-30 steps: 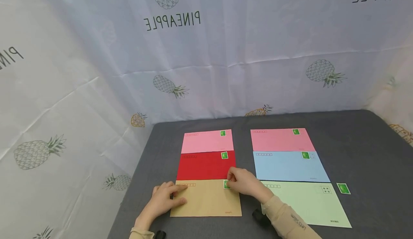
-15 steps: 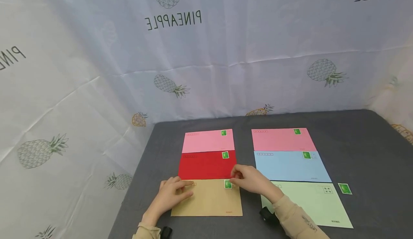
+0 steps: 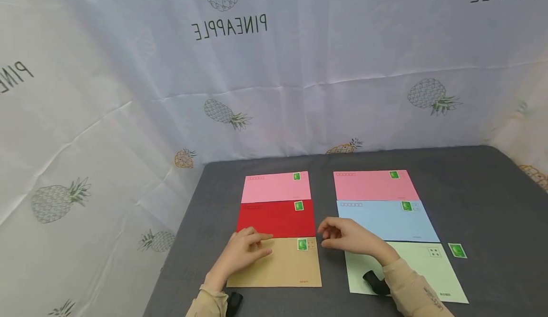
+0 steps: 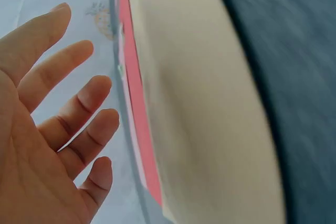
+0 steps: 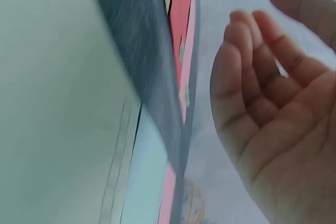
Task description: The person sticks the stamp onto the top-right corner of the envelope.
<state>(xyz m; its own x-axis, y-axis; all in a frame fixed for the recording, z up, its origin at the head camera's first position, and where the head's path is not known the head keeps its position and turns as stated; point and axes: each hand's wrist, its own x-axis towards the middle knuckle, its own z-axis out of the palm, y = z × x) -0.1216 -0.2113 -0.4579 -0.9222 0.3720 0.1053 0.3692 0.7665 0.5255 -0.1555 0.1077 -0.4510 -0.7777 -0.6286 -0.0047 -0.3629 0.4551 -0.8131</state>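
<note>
A tan envelope (image 3: pixel 282 269) lies nearest on the left side, with a green stamp (image 3: pixel 302 244) in its upper right area, just left of a printed box. My left hand (image 3: pixel 243 254) hovers over that envelope's upper left part, fingers spread and holding nothing; its bare palm (image 4: pixel 37 166) also shows in the left wrist view. Between the two columns of envelopes is my right hand (image 3: pixel 354 237), fingers loosely bent, nothing in its grasp. Under the right forearm lies a light green envelope (image 3: pixel 411 269), with a printed box at upper right. A loose green stamp (image 3: pixel 457 250) rests to its right.
Behind the tan envelope are a red envelope (image 3: pixel 269 219) and a pink envelope (image 3: pixel 274 188). The right column continues with a blue envelope (image 3: pixel 381 224) and another pink envelope (image 3: pixel 372 186). Each bears a green stamp. A pineapple-print cloth (image 3: pixel 299 69) hangs behind the grey table (image 3: pixel 492 188).
My right hand has let go of the stamp on the tan envelope and drawn back to the right. My left hand has lifted and shifted rightward over the tan envelope.
</note>
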